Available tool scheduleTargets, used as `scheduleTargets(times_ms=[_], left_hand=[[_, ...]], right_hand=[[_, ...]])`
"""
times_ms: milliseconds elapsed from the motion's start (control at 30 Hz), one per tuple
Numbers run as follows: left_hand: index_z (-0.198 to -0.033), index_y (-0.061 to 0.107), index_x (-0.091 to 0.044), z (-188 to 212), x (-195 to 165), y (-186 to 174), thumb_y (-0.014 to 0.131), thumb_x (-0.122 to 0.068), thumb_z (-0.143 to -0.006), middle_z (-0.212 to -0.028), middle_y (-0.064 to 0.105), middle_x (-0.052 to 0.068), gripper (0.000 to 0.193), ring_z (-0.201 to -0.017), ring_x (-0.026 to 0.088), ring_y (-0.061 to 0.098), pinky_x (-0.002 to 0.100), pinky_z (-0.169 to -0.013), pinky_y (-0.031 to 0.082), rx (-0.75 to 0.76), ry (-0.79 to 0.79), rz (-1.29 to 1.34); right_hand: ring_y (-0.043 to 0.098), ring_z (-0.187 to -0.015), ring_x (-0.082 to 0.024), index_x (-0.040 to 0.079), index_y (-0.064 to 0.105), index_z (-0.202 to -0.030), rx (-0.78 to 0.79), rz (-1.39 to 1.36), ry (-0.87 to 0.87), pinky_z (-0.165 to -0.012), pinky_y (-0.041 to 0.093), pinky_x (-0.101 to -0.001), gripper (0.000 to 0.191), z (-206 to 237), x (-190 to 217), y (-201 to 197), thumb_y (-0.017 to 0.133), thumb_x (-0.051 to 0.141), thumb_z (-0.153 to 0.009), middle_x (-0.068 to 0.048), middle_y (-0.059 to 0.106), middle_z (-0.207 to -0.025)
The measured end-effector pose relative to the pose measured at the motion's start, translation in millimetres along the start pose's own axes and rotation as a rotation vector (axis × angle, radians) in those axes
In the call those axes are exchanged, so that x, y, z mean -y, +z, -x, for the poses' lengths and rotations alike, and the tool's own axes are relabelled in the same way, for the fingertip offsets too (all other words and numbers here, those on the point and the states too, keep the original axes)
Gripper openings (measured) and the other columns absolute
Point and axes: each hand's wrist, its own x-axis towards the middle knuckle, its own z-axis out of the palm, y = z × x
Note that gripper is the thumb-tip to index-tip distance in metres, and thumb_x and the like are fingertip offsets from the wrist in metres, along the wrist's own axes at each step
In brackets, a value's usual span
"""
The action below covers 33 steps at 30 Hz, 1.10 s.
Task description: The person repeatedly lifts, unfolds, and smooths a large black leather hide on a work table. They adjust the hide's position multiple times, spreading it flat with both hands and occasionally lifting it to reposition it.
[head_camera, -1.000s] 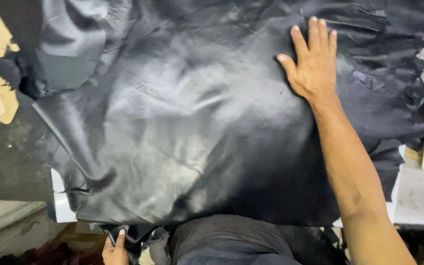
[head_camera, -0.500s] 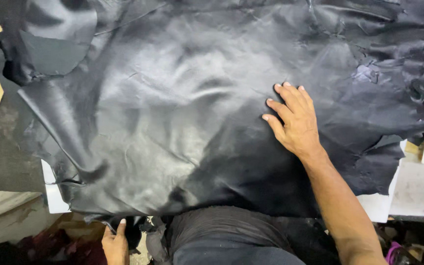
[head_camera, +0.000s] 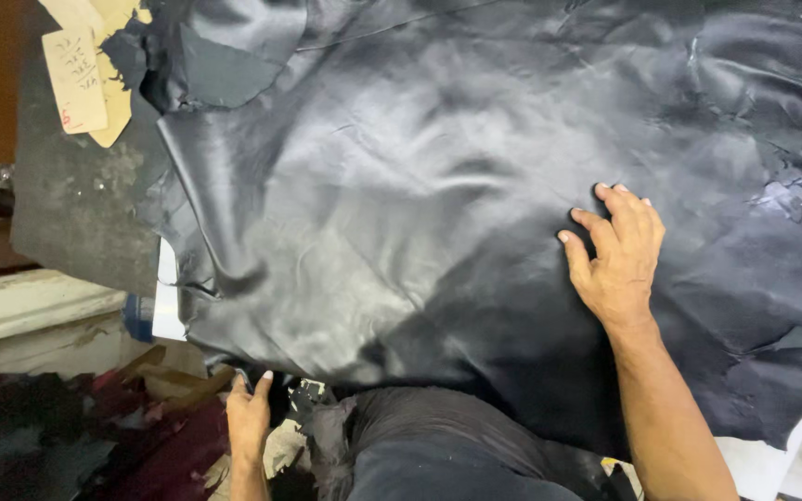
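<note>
A large sheet of black leather [head_camera: 420, 213] lies spread over a counter [head_camera: 76, 213], covering most of the view from the far edge down to the person's body at the near edge. Its surface shines softly and shows shallow ripples and creases, with a deeper fold on the left side.

The right hand [head_camera: 616, 249] rests on the leather, right of centre. It is open, palm down, with the fingers [head_camera: 596, 223] a little curled and their tips pressing into the hide. A second ago this hand lay flat and spread much farther away, near the sheet's far right part; half a second ago it was midway. It has slid toward the near edge across the surface, and the fingers have gone from flat to slightly bent. The view has also shifted, so more of the counter's left side shows.

The left hand [head_camera: 250, 416] is at the near left edge, below the counter's rim, just under the leather's hanging border. Its fingers point upward and touch or nearly touch that border; I cannot tell whether it grips anything. It sits in about the same spot as before.

Tan paper patterns [head_camera: 85, 79] lie at the far left, partly under the sheet's ragged corner. White paper [head_camera: 167, 301] peeks out beneath the left edge. Dark red scraps [head_camera: 141, 445] lie below on the near left.
</note>
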Motion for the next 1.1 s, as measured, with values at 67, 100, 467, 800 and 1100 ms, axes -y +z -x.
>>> scheduleTargets(times_ms=[67, 100, 467, 800, 1100], left_hand=[[-0.115, 0.068, 0.005, 0, 0, 1, 0.068, -0.018, -0.095, -0.101, 0.076, 0.013, 0.031, -0.087, 0.018, 0.066, 0.032, -0.083, 0.051, 0.015, 0.115, 0.052], [-0.115, 0.068, 0.005, 0, 1, 0, 0.068, -0.018, -0.094, -0.101, 0.076, 0.013, 0.031, -0.088, 0.018, 0.066, 0.032, -0.084, 0.051, 0.009, 0.170, 0.076], [-0.123, 0.067, 0.004, 22, 37, -17, 0.066, -0.014, -0.096, -0.112, 0.075, 0.011, 0.032, -0.098, 0.018, 0.066, 0.030, -0.092, 0.049, -0.021, 0.173, 0.292], [-0.127, 0.066, 0.003, 15, 74, -26, 0.064, -0.014, -0.098, -0.117, 0.074, 0.010, 0.033, -0.104, 0.017, 0.065, 0.030, -0.097, 0.047, 0.113, 0.221, 0.233], [-0.121, 0.071, 0.003, -30, 95, -63, 0.066, -0.018, -0.102, -0.107, 0.072, 0.007, 0.028, -0.093, 0.014, 0.062, 0.030, -0.088, 0.049, 0.418, 0.287, 0.340]], right_hand=[[0.052, -0.142, -0.036, 0.008, 0.071, -0.119, 0.008, 0.020, -0.003, -0.122, 0.037, -0.0564, 0.028, 4, -2, 2, 0.078, 0.011, -0.092, -0.014, 0.060, -0.146], [0.052, -0.144, -0.035, 0.009, 0.071, -0.121, 0.011, 0.018, -0.011, -0.124, 0.037, -0.0564, 0.026, 7, -2, 3, 0.075, 0.009, -0.095, -0.014, 0.059, -0.148], [0.042, -0.145, -0.049, 0.005, 0.065, -0.133, 0.211, 0.072, -0.120, -0.120, 0.031, -0.0657, 0.053, 99, 82, -4, 0.077, 0.029, -0.088, -0.027, 0.047, -0.155], [0.042, -0.146, -0.044, 0.007, 0.066, -0.134, 0.174, 0.282, 0.132, -0.122, 0.029, -0.0610, 0.055, 252, 85, -50, 0.077, 0.030, -0.086, -0.022, 0.050, -0.154], [0.049, -0.140, -0.022, 0.004, 0.053, -0.143, -0.892, -0.580, 1.171, -0.120, 0.029, -0.0468, 0.060, 321, 105, -59, 0.066, 0.032, -0.091, -0.016, 0.055, -0.152]])
